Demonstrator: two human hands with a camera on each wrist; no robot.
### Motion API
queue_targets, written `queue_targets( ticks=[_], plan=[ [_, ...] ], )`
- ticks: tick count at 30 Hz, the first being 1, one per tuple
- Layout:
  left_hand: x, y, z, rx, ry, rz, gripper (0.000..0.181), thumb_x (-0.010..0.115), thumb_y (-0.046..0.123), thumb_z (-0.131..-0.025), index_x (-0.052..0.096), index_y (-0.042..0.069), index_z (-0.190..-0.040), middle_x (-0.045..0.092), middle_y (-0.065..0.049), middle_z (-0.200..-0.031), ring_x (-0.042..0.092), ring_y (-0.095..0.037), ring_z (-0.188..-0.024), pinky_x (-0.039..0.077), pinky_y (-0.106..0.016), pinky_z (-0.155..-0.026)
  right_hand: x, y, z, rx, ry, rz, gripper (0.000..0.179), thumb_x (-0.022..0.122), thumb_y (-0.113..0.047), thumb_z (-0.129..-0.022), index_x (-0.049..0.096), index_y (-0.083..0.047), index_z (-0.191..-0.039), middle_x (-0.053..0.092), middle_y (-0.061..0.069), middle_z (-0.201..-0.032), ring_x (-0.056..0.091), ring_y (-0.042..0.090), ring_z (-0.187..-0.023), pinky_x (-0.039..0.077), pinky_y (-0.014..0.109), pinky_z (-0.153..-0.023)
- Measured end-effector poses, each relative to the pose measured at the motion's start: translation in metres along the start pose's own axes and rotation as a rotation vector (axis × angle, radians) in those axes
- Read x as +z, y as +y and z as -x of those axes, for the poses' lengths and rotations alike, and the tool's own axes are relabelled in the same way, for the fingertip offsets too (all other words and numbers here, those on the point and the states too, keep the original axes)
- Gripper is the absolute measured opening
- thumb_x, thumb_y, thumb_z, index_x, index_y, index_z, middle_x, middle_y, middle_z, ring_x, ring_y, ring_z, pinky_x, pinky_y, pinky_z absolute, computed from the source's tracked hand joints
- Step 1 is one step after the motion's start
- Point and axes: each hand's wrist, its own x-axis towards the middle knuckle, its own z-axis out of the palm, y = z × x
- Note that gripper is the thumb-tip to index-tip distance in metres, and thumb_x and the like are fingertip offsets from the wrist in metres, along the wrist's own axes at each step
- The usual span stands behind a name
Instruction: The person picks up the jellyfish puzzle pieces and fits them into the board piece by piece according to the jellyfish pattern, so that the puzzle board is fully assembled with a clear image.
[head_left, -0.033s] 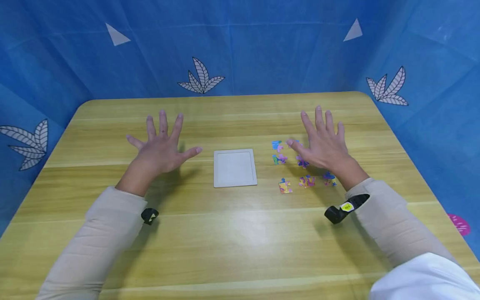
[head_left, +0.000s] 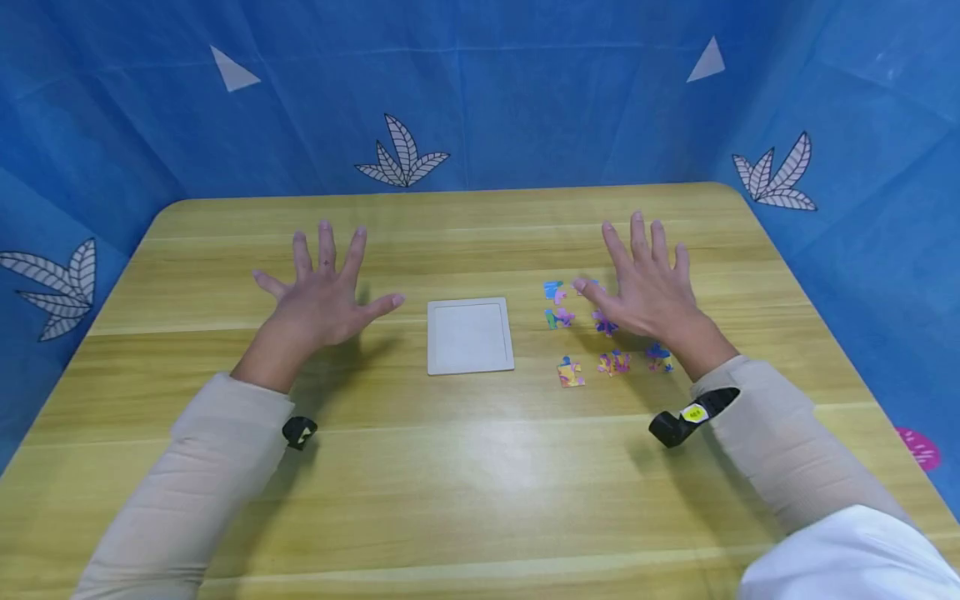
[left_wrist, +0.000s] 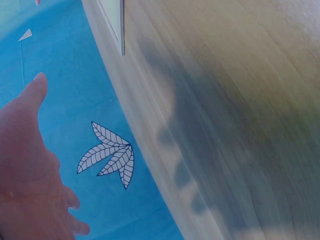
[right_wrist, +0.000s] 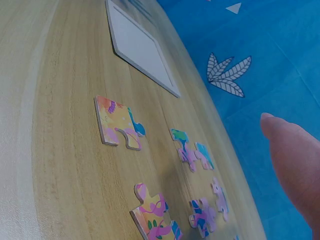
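Observation:
My left hand (head_left: 322,304) hovers over the left half of the table, fingers spread, its shadow on the wood. Between the hands lies a square, pale puzzle frame (head_left: 471,337) with a shallow recess and no pieces in it. My right hand (head_left: 648,292), also spread, hangs above several loose jigsaw pieces. A yellow-orange piece (right_wrist: 117,120) with a blue knob lies nearest the frame. Close by are a pink-and-yellow piece (head_left: 614,362), a green-and-pink piece (head_left: 559,318) and a blue-and-pink piece (head_left: 555,292). The right thumb partly covers another in the head view. Neither hand holds anything.
The wooden table (head_left: 450,500) has rounded far corners. A blue cloth (head_left: 525,100) printed with white leaves and triangles hangs behind it and at the sides. Each wrist carries a black camera mount, such as the right one (head_left: 675,427).

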Motion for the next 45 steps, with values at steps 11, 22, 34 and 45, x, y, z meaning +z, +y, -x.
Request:
queue_targets(
  ticks=[11,22,34,45],
  plan=[
    [0.001,0.003,0.004,0.041,-0.029,0.023,0.102,0.024,0.087,-0.076,-0.025,0.03,-0.145,-0.037,-0.014,-0.148,-0.031,-0.046,-0.133,-0.011,-0.084,-0.08,0.002,0.0,-0.001,0.001,0.007,-0.064,0.086,0.029,-0.071,-0.088,0.001,-0.022,-0.153,-0.014,0.015,-0.157,-0.008,0.042,-0.142,-0.002,0.069,-0.104],
    [0.023,0.02,0.017,0.182,-0.129,-0.03,0.099,0.033,0.081,-0.079,-0.01,0.029,-0.151,-0.015,-0.019,-0.156,-0.009,-0.047,-0.14,0.002,-0.083,-0.089,0.016,-0.005,-0.003,0.008,-0.003,-0.253,0.073,0.048,-0.052,-0.091,0.029,-0.01,-0.148,0.018,0.024,-0.154,0.014,0.047,-0.139,0.011,0.068,-0.101],
    [0.037,0.051,0.039,0.314,-0.199,-0.086,0.093,0.045,0.072,-0.083,0.002,0.027,-0.153,-0.006,-0.017,-0.158,0.001,-0.046,-0.141,0.011,-0.078,-0.095,0.028,-0.012,-0.01,-0.015,-0.007,-0.302,0.055,0.058,-0.037,-0.092,0.048,-0.006,-0.136,0.042,0.018,-0.14,0.032,0.042,-0.131,0.024,0.061,-0.095],
    [0.057,0.075,0.051,0.425,-0.304,-0.093,0.108,0.061,0.072,-0.071,0.003,0.033,-0.152,-0.008,-0.014,-0.158,-0.001,-0.046,-0.141,0.018,-0.078,-0.094,0.034,-0.013,-0.021,0.002,-0.068,-0.321,0.049,0.065,-0.035,-0.088,0.057,-0.006,-0.127,0.047,0.019,-0.134,0.037,0.04,-0.126,0.026,0.057,-0.09]
  ],
)
